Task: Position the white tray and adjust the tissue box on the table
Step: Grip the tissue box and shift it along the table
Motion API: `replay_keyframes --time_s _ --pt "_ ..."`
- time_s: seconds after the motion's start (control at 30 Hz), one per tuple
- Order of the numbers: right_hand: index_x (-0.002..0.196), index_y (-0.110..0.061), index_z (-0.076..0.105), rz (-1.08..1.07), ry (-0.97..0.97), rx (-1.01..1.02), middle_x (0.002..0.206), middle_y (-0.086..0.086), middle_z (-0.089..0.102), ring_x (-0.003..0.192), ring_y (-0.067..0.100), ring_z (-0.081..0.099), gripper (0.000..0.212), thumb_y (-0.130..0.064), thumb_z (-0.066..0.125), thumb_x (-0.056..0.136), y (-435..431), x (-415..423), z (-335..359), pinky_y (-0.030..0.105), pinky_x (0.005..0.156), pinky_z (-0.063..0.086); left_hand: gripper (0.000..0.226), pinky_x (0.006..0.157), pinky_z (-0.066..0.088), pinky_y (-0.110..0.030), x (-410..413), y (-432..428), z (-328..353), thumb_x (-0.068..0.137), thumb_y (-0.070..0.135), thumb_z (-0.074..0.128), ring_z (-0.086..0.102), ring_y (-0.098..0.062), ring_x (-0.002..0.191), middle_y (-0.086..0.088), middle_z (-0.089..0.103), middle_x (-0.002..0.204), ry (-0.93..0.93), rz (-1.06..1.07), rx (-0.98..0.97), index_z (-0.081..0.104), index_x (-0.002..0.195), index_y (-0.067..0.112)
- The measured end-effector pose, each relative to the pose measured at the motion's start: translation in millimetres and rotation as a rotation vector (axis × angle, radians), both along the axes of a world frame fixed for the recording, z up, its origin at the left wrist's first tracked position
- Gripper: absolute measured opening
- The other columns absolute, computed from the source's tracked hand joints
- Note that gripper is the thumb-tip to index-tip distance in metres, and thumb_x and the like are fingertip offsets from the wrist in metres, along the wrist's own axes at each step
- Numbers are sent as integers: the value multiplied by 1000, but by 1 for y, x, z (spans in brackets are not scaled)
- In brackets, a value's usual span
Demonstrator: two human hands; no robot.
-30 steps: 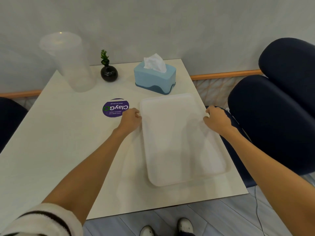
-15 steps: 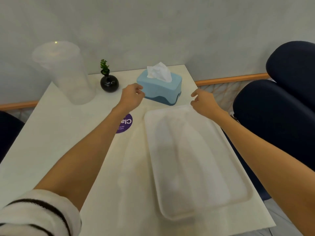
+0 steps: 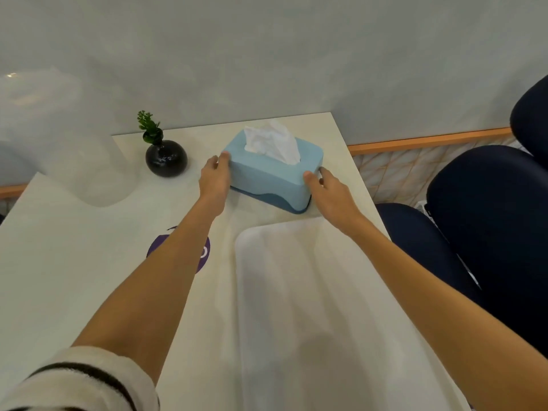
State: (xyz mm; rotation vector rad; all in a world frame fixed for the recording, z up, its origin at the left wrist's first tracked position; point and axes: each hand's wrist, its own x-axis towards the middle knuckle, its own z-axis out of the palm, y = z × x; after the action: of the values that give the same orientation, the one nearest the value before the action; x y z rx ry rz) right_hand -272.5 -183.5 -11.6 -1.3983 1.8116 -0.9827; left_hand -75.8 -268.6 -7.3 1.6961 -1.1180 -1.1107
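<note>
A light blue tissue box (image 3: 267, 176) with a darker blue base and a white tissue sticking out of its top stands near the far right corner of the white table (image 3: 74, 262). My left hand (image 3: 214, 180) presses against its left end and my right hand (image 3: 329, 191) against its right end, so both hands grip the box between them. The white tray (image 3: 311, 307) lies flat on the table's right side, just in front of the box, with nothing on it and no hand touching it.
A small black round vase (image 3: 166, 158) with a green sprig stands left of the box. A tall clear plastic container (image 3: 59, 137) stands at the far left. A purple round sticker (image 3: 204, 253) lies under my left forearm. Dark blue chairs (image 3: 489, 218) stand right of the table.
Both hands let go of the tray's sides, reached forward and closed on the two ends of the tissue box. The view has moved closer to the table.
</note>
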Motion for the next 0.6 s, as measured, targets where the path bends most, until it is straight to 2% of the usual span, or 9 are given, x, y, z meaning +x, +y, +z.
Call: replay_keyframes --time_s 0.07,0.17,0.27,0.37,0.5,0.6 --pt "135 -13 38 8 -38 3 109 -2 53 96 17 51 50 -45 34 96 -4 3 -6 17 61 37 54 107 41 -45 -3 -3 -4 93 50 38 46 -22 108 -2 51 122 69 19 26 47 135 18" --pt "133 -13 39 -20 -70 -4 107 -1 54 97 18 53 47 -41 33 97 -11 4 -10 22 63 40 53 101 45 -43 -6 -4 -9 93 50 37 48 -22 105 -1 50 114 39 26 4 49 133 16" --pt "131 -13 42 -80 -108 -26 105 2 56 91 17 54 42 -37 31 98 -23 -2 -11 25 68 42 46 75 43 -30 -12 4 -15 92 51 38 51 -19 92 -2 53 104 -40 6 -50 54 116 14" --pt "123 -12 45 -149 -96 -46 99 2 53 74 8 50 37 -35 29 99 -36 -15 -14 20 57 41 35 58 37 -19 -22 15 -23 91 52 42 50 -5 77 10 51 86 -69 -26 -86 48 102 20" --pt "122 -10 47 -173 -64 -48 100 6 53 84 15 52 41 -37 26 100 -59 -37 -15 20 57 40 37 57 38 -19 -34 11 -26 89 58 44 50 -4 77 15 48 84 -87 -52 -67 44 101 23" --pt "121 -5 49 -170 -55 -65 99 6 53 86 18 50 44 -37 26 100 -82 -51 -14 19 56 35 42 58 39 -21 -43 -4 -24 87 60 46 53 -11 83 7 51 91 -98 -70 -42 44 102 22"
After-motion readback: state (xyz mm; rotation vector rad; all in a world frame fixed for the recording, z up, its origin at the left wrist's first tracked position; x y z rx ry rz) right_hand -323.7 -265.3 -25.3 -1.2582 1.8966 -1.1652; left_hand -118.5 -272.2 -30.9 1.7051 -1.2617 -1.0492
